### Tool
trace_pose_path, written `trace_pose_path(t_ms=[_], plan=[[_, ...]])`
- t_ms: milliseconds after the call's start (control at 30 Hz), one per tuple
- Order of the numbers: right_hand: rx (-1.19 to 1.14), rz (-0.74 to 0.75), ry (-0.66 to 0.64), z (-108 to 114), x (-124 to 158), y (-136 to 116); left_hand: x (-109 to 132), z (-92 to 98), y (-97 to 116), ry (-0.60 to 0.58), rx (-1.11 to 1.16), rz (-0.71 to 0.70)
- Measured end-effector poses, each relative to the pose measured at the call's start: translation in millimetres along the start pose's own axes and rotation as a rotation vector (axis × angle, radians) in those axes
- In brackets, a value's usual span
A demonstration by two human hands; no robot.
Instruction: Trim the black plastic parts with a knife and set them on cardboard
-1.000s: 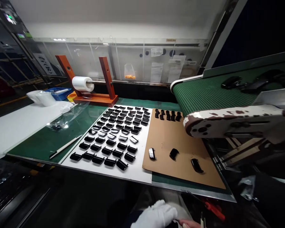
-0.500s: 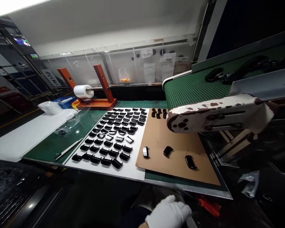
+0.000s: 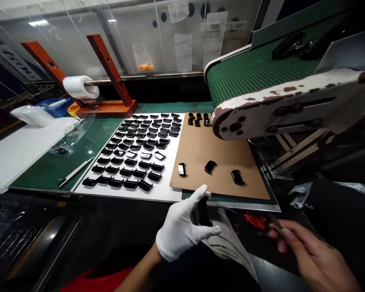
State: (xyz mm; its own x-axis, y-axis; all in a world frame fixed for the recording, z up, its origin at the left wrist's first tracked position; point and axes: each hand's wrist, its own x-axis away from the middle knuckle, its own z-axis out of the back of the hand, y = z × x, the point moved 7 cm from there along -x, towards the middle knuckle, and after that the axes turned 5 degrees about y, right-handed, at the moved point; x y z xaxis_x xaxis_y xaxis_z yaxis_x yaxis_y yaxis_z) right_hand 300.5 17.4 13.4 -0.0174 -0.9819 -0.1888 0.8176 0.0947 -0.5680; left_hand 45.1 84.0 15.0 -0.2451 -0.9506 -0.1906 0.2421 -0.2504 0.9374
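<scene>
While a black part (image 3: 203, 211) is gripped end-to-end by the left hand (image 3: 182, 227), probably sparing its faces, the right hand (image 3: 312, 245) is half-curled alongside; contents cannot be told.

The left hand (image 3: 181, 231) wore a plain white glove (image 3: 172, 233), close-fitting and lightly wrinkled, which covered the fingers (image 3: 197, 196) and ended at the wrist. The left forearm (image 3: 142, 269) was bare, as was the blurred right hand (image 3: 312, 245). Red cloth (image 3: 97, 280) showed low down, with dark cloth (image 3: 213, 267) and creased, pale greyish-beige cloth (image 3: 232, 247) at the lap.
</scene>
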Motion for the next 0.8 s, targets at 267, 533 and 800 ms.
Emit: trace_pose_path(t_ms=[267, 533, 800], plan=[[0.037, 0.345, -0.281, -34.5, -42.1, -127.7, 17.5, 6.9, 11.5, -0.029, 0.062, 0.040], [0.299, 0.450, -0.316, -50.0, -48.8, -141.9, 24.1, 10.4, 21.0, -0.020, 0.167, 0.038], [0.319, 0.474, -0.283, -52.1, -50.0, -144.7, 23.2, 12.3, 18.0, 0.010, 0.198, 0.080]])
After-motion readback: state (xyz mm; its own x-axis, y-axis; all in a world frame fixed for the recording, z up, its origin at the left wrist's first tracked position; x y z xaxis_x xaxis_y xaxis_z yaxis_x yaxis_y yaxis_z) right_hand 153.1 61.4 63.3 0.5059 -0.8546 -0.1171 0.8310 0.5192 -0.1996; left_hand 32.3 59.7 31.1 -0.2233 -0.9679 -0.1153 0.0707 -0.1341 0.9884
